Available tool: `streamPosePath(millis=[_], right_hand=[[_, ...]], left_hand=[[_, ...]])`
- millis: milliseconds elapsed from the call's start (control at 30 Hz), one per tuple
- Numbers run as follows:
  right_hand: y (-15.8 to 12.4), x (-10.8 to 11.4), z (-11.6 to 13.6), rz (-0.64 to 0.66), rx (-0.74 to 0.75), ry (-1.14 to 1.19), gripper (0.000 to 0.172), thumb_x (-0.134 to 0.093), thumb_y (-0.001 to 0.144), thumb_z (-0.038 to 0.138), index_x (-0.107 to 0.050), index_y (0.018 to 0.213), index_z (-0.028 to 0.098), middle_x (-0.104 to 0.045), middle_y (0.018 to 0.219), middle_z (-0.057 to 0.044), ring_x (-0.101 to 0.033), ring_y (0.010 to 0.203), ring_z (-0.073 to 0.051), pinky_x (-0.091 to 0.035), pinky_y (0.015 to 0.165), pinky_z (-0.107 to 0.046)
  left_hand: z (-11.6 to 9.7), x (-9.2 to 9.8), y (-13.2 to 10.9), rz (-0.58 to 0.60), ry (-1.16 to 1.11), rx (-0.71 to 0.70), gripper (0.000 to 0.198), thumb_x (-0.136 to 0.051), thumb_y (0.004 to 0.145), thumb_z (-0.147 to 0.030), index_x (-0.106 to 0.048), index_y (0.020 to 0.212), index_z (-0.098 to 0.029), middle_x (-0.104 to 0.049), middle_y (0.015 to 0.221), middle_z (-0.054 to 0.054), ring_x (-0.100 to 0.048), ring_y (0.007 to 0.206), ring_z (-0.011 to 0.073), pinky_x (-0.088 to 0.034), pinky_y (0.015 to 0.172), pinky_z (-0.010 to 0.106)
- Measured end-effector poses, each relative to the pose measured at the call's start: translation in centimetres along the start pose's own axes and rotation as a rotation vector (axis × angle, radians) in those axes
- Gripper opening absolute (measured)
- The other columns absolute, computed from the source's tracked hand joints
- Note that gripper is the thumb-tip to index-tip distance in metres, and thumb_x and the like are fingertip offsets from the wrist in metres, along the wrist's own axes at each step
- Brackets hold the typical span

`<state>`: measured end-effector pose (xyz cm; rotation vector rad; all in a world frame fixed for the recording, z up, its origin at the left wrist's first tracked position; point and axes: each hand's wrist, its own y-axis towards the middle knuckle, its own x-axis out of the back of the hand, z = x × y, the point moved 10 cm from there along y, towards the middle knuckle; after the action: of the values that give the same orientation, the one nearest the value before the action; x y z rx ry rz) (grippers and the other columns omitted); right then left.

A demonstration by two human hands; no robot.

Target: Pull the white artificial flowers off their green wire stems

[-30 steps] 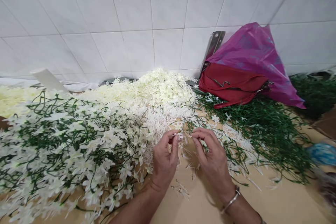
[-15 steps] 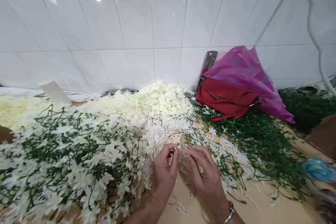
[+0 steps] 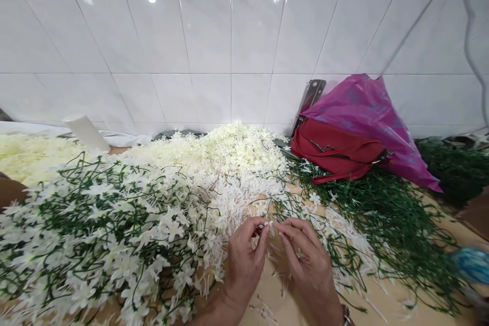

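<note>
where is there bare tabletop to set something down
Mainly tabletop right of the bracelet, below the green stems, bar stray strands. A smaller gap: between the forearms, beside loose white bits. White flowers crowd the left.

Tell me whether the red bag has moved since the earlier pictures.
No. Judged against the tiled wall behind it, the red bag sits in the same place; the camera's view has shifted.

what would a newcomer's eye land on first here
Probably the magenta plastic bag on the right, with the red handbag in front of it. Then the heap of white artificial flowers with green stems, filling the left. At centre front, the left hand pinches a tiny white piece, the right hand close by.
</note>
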<state>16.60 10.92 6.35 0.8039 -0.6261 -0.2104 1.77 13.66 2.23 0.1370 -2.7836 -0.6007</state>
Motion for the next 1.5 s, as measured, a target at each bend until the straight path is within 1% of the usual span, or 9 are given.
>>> streamPosePath(millis=[133,267,500,600,767,1067,1367,1433,1500], right_hand=[[0.0,-0.1,0.2,0.015,0.004,0.000,0.022,-0.056,0.102,0.013,-0.071,0.111,0.025,-0.074,0.104,-0.006,-0.071,0.100,-0.022,-0.060,0.088,-0.037],[-0.1,-0.5,0.5,0.042,0.044,-0.008,0.017,-0.057,0.101,0.013,-0.069,0.106,0.025,-0.076,0.100,-0.004,-0.071,0.097,-0.020,-0.059,0.088,-0.036],[-0.6,-0.8,0.7,0.051,0.104,-0.048,0.019,-0.059,0.101,0.011,-0.067,0.114,0.023,-0.077,0.108,-0.006,-0.072,0.104,-0.021,-0.058,0.092,-0.038],[-0.7,-0.9,1.1,0.047,0.136,-0.062,0.017,-0.059,0.102,0.014,-0.067,0.113,0.022,-0.078,0.106,-0.007,-0.074,0.101,-0.021,-0.057,0.090,-0.038],[-0.3,-0.6,1.7,0.033,0.151,-0.079,0.015,-0.058,0.103,0.016,-0.069,0.110,0.023,-0.079,0.101,-0.006,-0.076,0.094,-0.021,-0.058,0.086,-0.038],[-0.1,-0.4,2.5,0.013,0.195,-0.063,0.014,-0.059,0.101,0.016,-0.070,0.108,0.023,-0.082,0.099,-0.005,-0.079,0.090,-0.021,-0.059,0.083,-0.036],[-0.3,-0.4,2.7,0.006,0.244,-0.109,0.011,-0.060,0.101,0.019,-0.069,0.106,0.023,-0.081,0.096,-0.005,-0.078,0.086,-0.021,-0.058,0.081,-0.036],[-0.6,-0.3,2.7,0.024,0.258,-0.125,0.014,-0.060,0.100,0.018,-0.070,0.107,0.024,-0.081,0.098,-0.007,-0.079,0.088,-0.022,-0.059,0.081,-0.036],[-1.4,-0.4,3.4,0.061,0.323,-0.115,0.020,-0.060,0.099,0.016,-0.073,0.111,0.025,-0.082,0.100,-0.008,-0.079,0.088,-0.022,-0.060,0.081,-0.036]], left_hand=[[0.1,0.3,0.1,-0.017,-0.038,0.031,0.021,-0.053,0.105,-0.030,-0.069,0.104,-0.017,-0.074,0.090,0.005,-0.068,0.081,0.0169,-0.053,0.076,0.026],[0.2,0.1,0.2,-0.010,-0.061,0.040,0.021,-0.052,0.106,-0.029,-0.070,0.109,-0.018,-0.076,0.096,0.006,-0.071,0.087,0.0174,-0.054,0.081,0.026],[0.5,-0.1,0.2,0.011,-0.044,0.083,0.025,-0.050,0.106,-0.027,-0.069,0.117,-0.018,-0.078,0.103,0.008,-0.073,0.087,0.0183,-0.056,0.078,0.027],[0.7,-0.2,0.1,0.016,-0.054,0.084,0.025,-0.049,0.105,-0.026,-0.069,0.115,-0.017,-0.078,0.103,0.009,-0.073,0.088,0.0186,-0.056,0.077,0.027],[1.5,0.0,0.0,-0.033,-0.113,0.133,0.021,-0.054,0.103,-0.026,-0.066,0.118,-0.017,-0.077,0.098,0.007,-0.073,0.086,0.0173,-0.056,0.079,0.027],[0.8,0.1,0.3,-0.030,-0.091,0.097,0.016,-0.056,0.101,-0.026,-0.069,0.097,-0.017,-0.072,0.085,0.003,-0.067,0.076,0.0156,-0.051,0.072,0.024],[2.1,-0.2,0.1,-0.004,-0.152,0.179,0.020,-0.058,0.100,-0.029,-0.068,0.091,-0.016,-0.071,0.080,0.004,-0.064,0.073,0.0159,-0.048,0.068,0.024],[2.4,-0.5,0.0,0.008,-0.186,0.192,0.023,-0.058,0.101,-0.034,-0.067,0.090,-0.016,-0.070,0.078,0.004,-0.062,0.070,0.0154,-0.047,0.066,0.024],[2.8,-0.8,-0.2,0.017,-0.221,0.208,0.026,-0.059,0.101,-0.039,-0.066,0.091,-0.016,-0.069,0.075,0.003,-0.060,0.067,0.0148,-0.046,0.062,0.024]])
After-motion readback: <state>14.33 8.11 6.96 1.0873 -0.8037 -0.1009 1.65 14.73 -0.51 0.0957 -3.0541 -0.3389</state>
